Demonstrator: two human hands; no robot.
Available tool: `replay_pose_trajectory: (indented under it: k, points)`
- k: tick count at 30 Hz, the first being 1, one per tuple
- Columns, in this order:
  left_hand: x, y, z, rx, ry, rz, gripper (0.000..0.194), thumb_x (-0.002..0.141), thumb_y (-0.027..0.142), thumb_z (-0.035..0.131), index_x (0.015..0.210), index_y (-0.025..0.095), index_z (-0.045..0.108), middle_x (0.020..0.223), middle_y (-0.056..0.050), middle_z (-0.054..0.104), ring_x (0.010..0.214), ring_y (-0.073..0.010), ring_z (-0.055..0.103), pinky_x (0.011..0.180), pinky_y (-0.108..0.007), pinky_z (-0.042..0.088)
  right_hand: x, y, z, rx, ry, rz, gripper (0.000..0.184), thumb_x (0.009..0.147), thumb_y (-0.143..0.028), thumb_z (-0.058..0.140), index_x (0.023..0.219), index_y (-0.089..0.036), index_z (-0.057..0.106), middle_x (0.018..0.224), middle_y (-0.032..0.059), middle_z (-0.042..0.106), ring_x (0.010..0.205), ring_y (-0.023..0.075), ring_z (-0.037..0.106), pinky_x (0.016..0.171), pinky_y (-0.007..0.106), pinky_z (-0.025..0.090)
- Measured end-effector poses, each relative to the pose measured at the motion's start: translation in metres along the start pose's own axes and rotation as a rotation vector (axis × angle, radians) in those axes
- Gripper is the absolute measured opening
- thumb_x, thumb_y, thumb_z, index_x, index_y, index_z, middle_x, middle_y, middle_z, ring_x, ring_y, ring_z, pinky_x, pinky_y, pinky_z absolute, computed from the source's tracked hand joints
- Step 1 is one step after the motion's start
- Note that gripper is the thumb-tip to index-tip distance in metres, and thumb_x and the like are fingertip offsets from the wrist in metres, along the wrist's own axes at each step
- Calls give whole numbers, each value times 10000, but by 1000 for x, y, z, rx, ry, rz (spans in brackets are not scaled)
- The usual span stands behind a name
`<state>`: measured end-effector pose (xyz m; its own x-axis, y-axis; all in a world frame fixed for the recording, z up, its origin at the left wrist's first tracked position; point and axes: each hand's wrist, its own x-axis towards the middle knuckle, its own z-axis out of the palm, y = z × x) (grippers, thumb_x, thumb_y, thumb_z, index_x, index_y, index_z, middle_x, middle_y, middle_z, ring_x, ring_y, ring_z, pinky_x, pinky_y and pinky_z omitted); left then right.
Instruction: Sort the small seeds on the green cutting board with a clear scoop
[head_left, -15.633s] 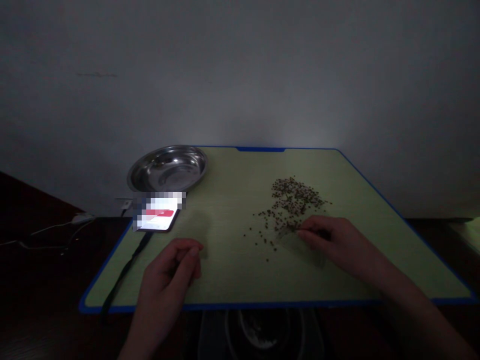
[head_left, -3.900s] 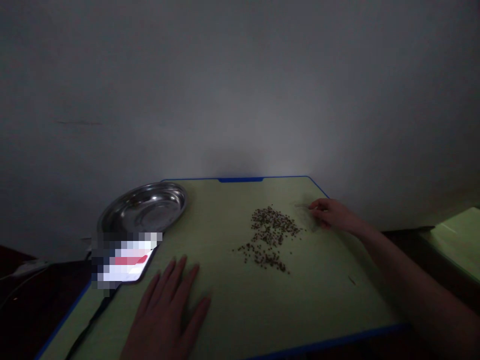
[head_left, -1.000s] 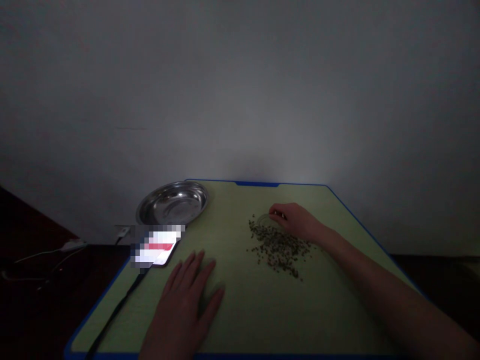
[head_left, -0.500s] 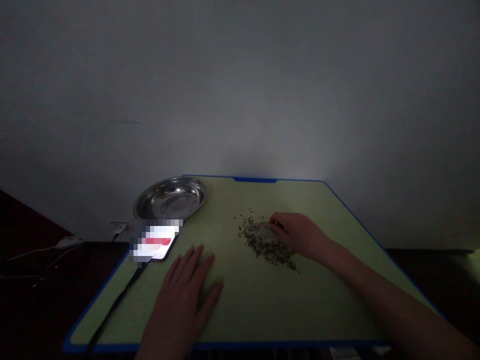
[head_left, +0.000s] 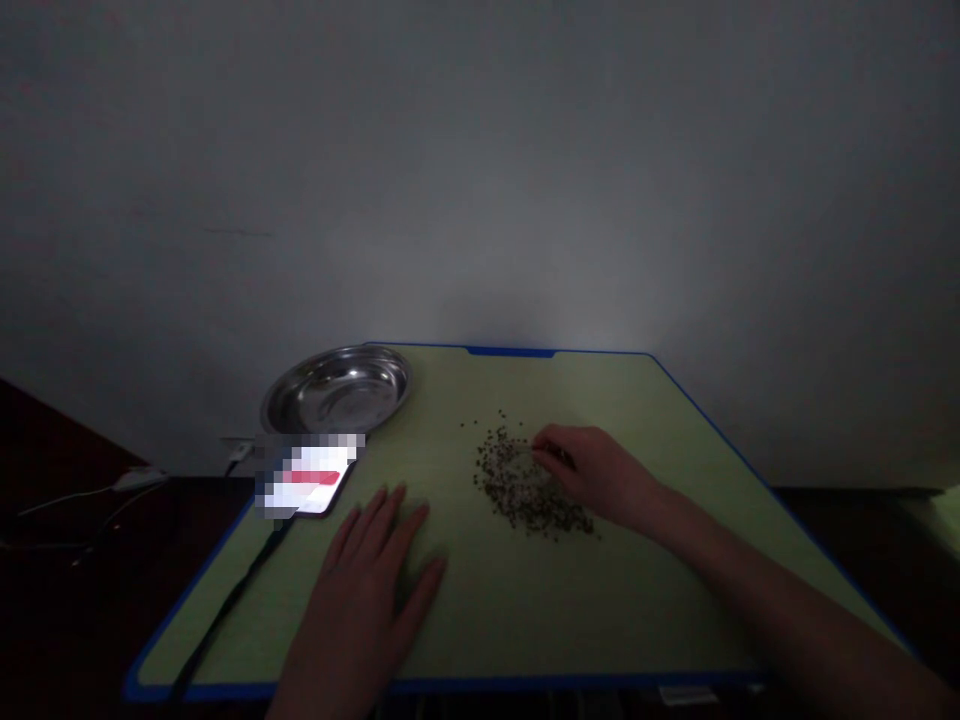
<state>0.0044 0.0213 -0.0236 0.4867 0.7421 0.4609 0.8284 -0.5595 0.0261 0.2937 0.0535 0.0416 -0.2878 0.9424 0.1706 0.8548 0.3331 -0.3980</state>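
My right hand point(head_left: 581, 458) is closed, thumb and fingers pinching a clear, see-through piece point(head_left: 521, 458) with a rounded edge. That piece is faint, and its exact kind I cannot make out. It lies over the upper part of a loose pile of small dark grains point(head_left: 532, 508), spread thinly at the far left side of the pile. My left hand point(head_left: 367, 585) rests flat on the pale green table top point(head_left: 465, 620), fingers spread and holding nothing. It is left of the pile, close to a lit phone point(head_left: 311, 485).
A shiny steel basin point(head_left: 337, 395) stands at the far left corner, just behind the phone. A dark strap point(head_left: 232, 600) runs from the phone to the front edge. Behind the table is a grey wall point(head_left: 480, 180); white cables point(head_left: 135, 485) lie at the left.
Since a second ago, my right hand and the clear piece have come slightly nearer over the grains, some of which have spread left. My left hand stays flat. Earlier it was curled above the table.
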Motion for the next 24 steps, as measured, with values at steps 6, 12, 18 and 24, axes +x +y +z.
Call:
replay_pose_trajectory:
  k: [6,12,18,24]
  points:
    - [0,0,-2,7,10,26,470,948,474,447,1276,166,587,1355,-206,607,1246,-392,578,933,-631,527,2,9,0,63,3,36,151,904,-230,525,871,-193,668,745,31,698,635,146,597,594,265,403]
    - [1,0,-1,27,12,38,458,952,470,446,1272,171,579,1362,-207,599,1250,-387,577,928,-623,534,5,48,-22,35,125,142,220,908,-295,483,875,-173,663,708,53,680,618,178,592,584,295,397]
    - [1,0,0,20,20,36,472,954,488,440,1282,172,568,1367,-206,596,1256,-379,573,938,-622,528,4,45,-18,22,103,122,200,908,-297,499,862,-189,661,716,48,683,625,179,597,590,294,390]
    - [-1,0,-1,5,-8,14,470,951,490,445,1281,185,581,1381,-195,588,1273,-381,557,953,-624,515,0,6,-8,72,52,59,172,914,-279,516,881,-201,666,733,32,691,623,155,588,588,278,390]
